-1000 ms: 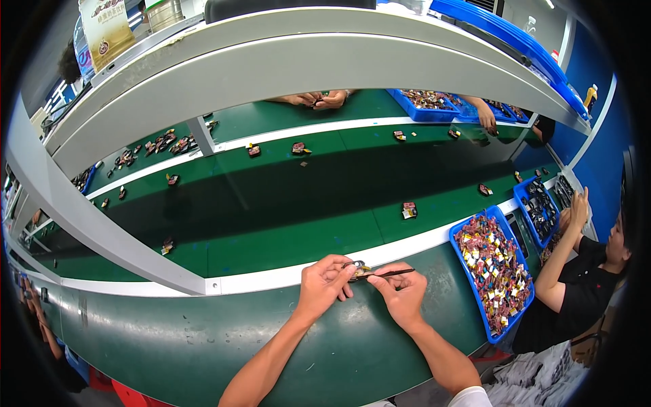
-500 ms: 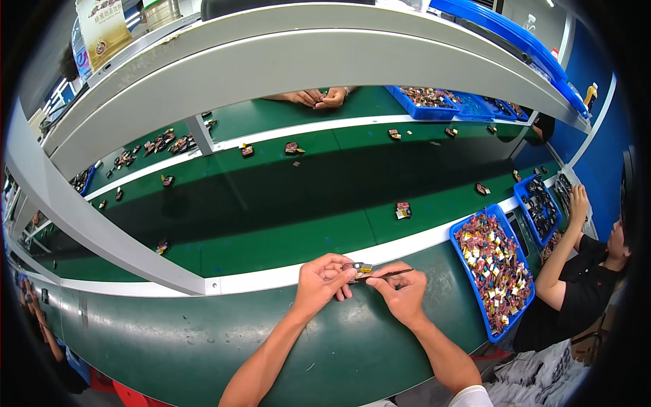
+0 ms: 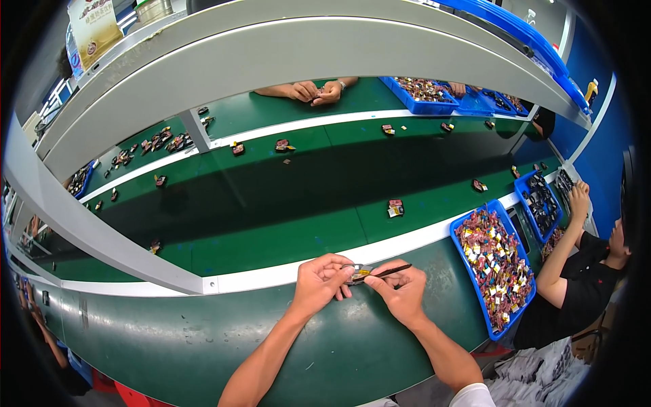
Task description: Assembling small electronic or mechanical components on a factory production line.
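My left hand (image 3: 321, 283) pinches a small flat electronic part (image 3: 358, 272) with a dark rim and some yellow on it, between thumb and fingers above the near edge of the green bench. Closed around a slim black hand tool (image 3: 391, 270), my right hand (image 3: 403, 292) angles its working end to the part. The tool's tip is too small to make out, and my fingers hide much of the part.
A blue tray (image 3: 458, 239) heaped with small red, white and yellow parts stands to my right. Beyond it is a blue tray of black parts (image 3: 541, 209), near a co-worker's arm (image 3: 566, 237). Parts (image 3: 395, 207) lie scattered along the green belt (image 3: 285, 234). A grey post (image 3: 122, 224) rises at left.
Parts on the belt have shifted slightly left, and the view has moved a little. The slim tool is tilted more steeply in my right hand. Both hands keep their holds.
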Available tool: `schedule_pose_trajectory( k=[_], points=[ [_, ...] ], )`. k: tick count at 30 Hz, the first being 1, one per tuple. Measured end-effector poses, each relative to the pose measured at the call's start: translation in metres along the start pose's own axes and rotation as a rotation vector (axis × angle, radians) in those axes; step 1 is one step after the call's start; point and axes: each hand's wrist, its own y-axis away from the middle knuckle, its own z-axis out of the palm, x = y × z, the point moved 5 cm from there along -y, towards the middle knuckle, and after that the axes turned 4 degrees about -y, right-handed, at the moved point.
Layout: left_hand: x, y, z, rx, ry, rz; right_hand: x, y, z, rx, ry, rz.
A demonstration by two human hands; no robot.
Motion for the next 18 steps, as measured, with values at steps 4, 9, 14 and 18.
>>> schedule_pose_trajectory(
  k=[4, 9, 14, 18],
  points=[
    [-0.001, 0.001, -0.004, 0.033, -0.003, 0.004, 0.0, 0.0, 0.0, -0.008, 0.063, -0.041],
    [0.0, -0.002, -0.003, 0.037, 0.021, 0.03, -0.008, 0.003, -0.002, -0.016, 0.259, -0.19],
    [0.0, -0.001, -0.004, 0.044, -0.008, 0.035, -0.019, 0.004, 0.005, -0.028, 0.316, -0.312],
    [0.001, 0.0, -0.003, 0.043, -0.01, 0.027, -0.022, 0.006, 0.006, -0.037, 0.362, -0.387]
  ],
)
